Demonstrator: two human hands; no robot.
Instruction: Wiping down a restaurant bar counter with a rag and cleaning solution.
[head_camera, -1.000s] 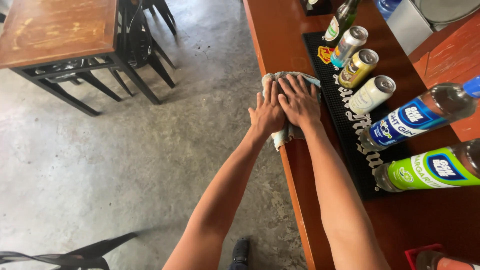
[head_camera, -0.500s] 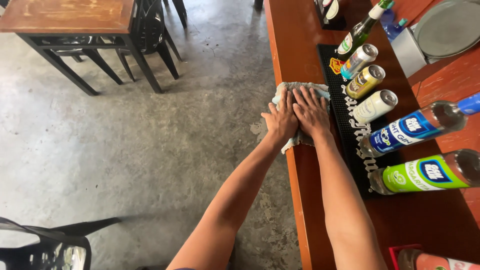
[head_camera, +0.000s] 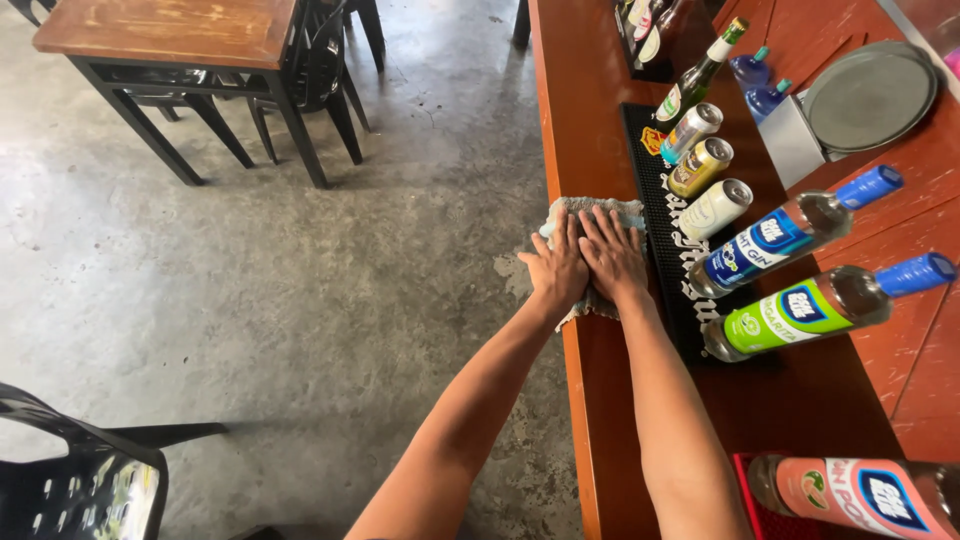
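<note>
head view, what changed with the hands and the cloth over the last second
Little changed. Both hands, left hand and right hand, stay pressed flat side by side on the grey cloth on the wooden counter; any slide along it cannot be told from the camera's shift. The cans and bottles on the black mat stayed put.

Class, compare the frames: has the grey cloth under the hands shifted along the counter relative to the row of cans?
Cannot tell. The grey cloth lies beside the cans on the black bar mat in every frame; only the camera clearly moves.
</note>
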